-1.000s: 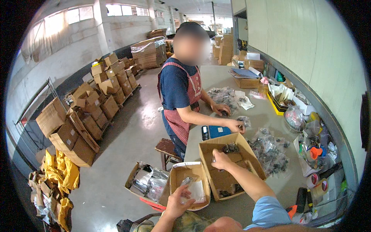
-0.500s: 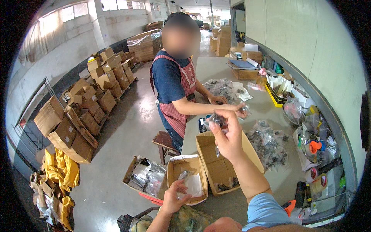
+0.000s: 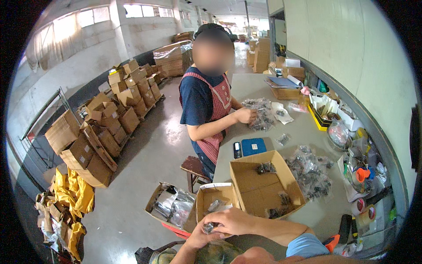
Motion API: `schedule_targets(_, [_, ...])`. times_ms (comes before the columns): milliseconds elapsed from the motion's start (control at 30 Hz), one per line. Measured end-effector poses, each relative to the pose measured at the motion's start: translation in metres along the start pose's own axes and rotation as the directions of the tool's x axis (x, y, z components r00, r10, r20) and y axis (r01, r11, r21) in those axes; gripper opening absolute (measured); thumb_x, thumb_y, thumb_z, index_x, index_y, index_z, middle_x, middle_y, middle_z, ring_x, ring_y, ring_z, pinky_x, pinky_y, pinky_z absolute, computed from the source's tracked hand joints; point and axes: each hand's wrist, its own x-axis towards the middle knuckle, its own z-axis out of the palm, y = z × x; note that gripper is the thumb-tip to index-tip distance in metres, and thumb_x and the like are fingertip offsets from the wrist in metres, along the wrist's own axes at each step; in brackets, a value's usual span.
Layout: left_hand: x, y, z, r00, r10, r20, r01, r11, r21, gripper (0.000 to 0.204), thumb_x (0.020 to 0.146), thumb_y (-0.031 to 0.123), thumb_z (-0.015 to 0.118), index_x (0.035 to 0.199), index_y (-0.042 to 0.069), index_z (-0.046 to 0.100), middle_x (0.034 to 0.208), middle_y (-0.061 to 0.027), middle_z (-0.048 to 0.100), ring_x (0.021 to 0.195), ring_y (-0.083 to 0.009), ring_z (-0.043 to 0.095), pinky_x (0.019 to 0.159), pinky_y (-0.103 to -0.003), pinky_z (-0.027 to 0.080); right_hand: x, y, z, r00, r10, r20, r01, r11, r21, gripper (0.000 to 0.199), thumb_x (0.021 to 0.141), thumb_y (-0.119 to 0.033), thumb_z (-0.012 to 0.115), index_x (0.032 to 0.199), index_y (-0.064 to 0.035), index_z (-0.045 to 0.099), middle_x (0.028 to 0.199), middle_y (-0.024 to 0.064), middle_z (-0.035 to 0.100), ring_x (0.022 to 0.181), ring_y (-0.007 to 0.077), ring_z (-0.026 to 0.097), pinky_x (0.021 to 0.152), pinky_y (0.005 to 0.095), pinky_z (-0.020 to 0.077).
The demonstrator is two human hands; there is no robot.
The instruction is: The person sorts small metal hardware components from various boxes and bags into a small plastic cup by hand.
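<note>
Seen from the head camera, both of the person's hands meet low in the picture, just over the near corner of a small open carton (image 3: 214, 196). The left hand (image 3: 203, 236) is curled around a small clear bag of dark parts (image 3: 209, 227), and the right hand (image 3: 232, 221) lies over it, fingers bent down onto the same bag, so both are closed on it. The step in hand looks like handling or closing one filled bag held between the two hands. More such bags lie inside the small carton, and a few sit in the larger open carton (image 3: 263, 185) just beside it on the grey table (image 3: 303, 132). A heap of filled bags (image 3: 310, 171) lies to the right of that carton. Across the table a co-worker in a red apron has a hand (image 3: 245, 115) on another pile of bags (image 3: 261, 115). The next move probably calls for a steady two-handed hold while the bag goes to one of the cartons.
</note>
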Motion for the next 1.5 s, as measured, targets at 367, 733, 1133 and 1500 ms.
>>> schedule_targets(367, [-0.007,0.003,-0.011,0.981,-0.07,0.179,0.091,0.99,-0.11,0.057,0.077,0.005,0.07,0.127,0.003,0.041,0.113,-0.0059,0.053,0.106,-0.0158,0.051,0.092,-0.033,0.041,0.006,-0.004,-0.007,0.981,-0.042,0.189,0.008,0.984,0.18,0.023,0.083,-0.021,0.062,0.098,-0.0065,0.053,0.076,0.0149,0.064,0.076,0.0323,0.064,0.065,0.0409,0.0485])
schedule_targets(733, [-0.012,0.005,-0.012,0.957,-0.119,0.265,0.162,0.976,-0.145,0.069,0.075,0.003,0.07,0.133,0.007,0.034,0.115,-0.0055,0.051,0.106,-0.0157,0.051,0.091,-0.031,0.042,0.004,-0.014,-0.008,0.979,-0.087,0.184,0.071,0.993,0.09,0.015,0.083,-0.018,0.062,0.084,-0.0035,0.065,0.089,0.013,0.062,0.082,0.027,0.062,0.071,0.0357,0.0482])
schedule_targets(1133, [-0.011,-0.013,-0.022,0.945,-0.075,0.317,0.102,0.992,-0.069,0.078,0.073,0.007,0.073,0.137,0.01,0.028,0.089,-0.0008,0.048,0.082,-0.0103,0.047,0.073,-0.024,0.039,0.041,-0.083,-0.039,0.814,-0.553,-0.179,0.334,0.697,-0.635,0.056,0.078,0.002,0.06,0.129,-0.0171,0.05,0.127,0.0115,0.047,0.068,0.017,0.06,0.052,0.0224,0.0483])
schedule_targets(1500, [-0.01,0.003,0.002,0.974,0.092,0.208,-0.075,0.993,-0.087,0.081,0.071,0.003,0.075,0.137,0.013,0.029,0.091,-0.0014,0.048,0.087,-0.0135,0.05,0.08,-0.029,0.043,0.067,-0.088,-0.032,0.726,-0.35,-0.592,0.123,0.913,-0.388,0.022,0.079,0.006,0.06,0.099,-0.0026,0.059,0.09,0.0124,0.065,0.077,0.0237,0.066,0.063,0.0309,0.0524])
